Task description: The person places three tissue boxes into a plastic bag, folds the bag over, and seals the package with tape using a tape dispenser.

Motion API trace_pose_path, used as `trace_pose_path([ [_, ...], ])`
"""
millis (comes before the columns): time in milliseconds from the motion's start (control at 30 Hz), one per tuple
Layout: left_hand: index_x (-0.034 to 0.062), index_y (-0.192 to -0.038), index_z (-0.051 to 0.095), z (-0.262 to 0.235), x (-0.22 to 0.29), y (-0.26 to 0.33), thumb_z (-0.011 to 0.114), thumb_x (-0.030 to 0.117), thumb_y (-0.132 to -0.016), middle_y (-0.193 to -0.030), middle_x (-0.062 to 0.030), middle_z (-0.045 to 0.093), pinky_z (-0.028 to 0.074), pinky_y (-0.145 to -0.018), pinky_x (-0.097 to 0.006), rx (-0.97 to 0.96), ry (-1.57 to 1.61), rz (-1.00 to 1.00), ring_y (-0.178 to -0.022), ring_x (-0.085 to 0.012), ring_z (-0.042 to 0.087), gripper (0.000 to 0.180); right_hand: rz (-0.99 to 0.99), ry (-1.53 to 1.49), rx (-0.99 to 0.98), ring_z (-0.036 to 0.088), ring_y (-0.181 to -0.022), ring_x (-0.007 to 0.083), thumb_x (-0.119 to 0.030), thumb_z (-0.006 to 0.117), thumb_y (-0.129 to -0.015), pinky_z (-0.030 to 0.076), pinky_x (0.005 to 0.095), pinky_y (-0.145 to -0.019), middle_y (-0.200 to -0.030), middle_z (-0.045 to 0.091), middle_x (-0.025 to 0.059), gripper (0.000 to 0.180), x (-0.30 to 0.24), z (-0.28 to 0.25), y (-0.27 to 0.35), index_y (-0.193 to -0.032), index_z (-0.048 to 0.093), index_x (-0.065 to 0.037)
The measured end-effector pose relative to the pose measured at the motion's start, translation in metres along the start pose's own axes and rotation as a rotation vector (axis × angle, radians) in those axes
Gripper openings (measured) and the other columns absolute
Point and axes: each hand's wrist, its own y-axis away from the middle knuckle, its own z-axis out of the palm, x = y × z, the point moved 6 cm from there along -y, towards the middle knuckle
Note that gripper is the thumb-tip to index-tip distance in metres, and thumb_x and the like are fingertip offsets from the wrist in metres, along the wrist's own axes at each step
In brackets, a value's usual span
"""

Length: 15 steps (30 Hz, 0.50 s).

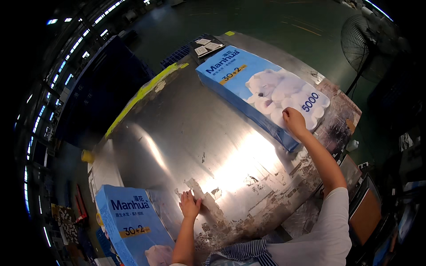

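Note:
A large, long blue plastic-wrapped pack (248, 95), printed with white bears, lies at the far right of a worn metal-topped table (186, 133). My right hand (294, 121) is over the near end of its printed top, fingers curled closed; what they hold, if anything, is hidden. Flat on the tabletop near the front edge, my left hand (190, 205) is open with fingers spread. It seems to hold nothing. Just left of that hand and forearm is a second blue pack (131, 221) of the same look, its lower part cut off by the picture's edge.
Behind the far pack sits a dark flat item with white labels (206, 46). Yellow-green tape (142, 95) runs along the table's left edge. A standing fan (359, 40) is at far right. A dark blue bin-like shape (97, 93) stands left, and a small white bottle (353, 145) is right.

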Motion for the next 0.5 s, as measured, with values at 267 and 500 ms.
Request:
trace_pose_path([
  [267, 0.0065, -0.134, 0.039, 0.040, 0.038, 0.013, 0.054, 0.039, -0.081, -0.144, -0.0219, 0.025, 0.013, -0.106, -0.057, 0.225, 0.102, -0.144, -0.135, -0.0377, 0.019, 0.064, 0.339, 0.818, 0.311, 0.046, -0.117, 0.0303, -0.038, 0.047, -0.088, 0.034, 0.0541, -0.093, -0.119, 0.055, 0.0120, 0.045, 0.140, -0.096, -0.117, -0.119, 0.051, -0.006],
  [500, 0.0070, -0.130, 0.043, 0.028, 0.035, 0.017, 0.057, 0.037, -0.079, -0.143, -0.0216, 0.027, 0.016, -0.104, -0.056, 0.269, 0.080, -0.124, -0.133, -0.0377, 0.023, 0.061, 0.416, 0.853, 0.338, 0.052, -0.106, 0.0362, -0.045, 0.045, -0.088, 0.036, 0.0573, -0.089, -0.106, 0.058, 0.0195, 0.049, 0.114, -0.078, -0.089, -0.107, 0.056, -0.001],
])
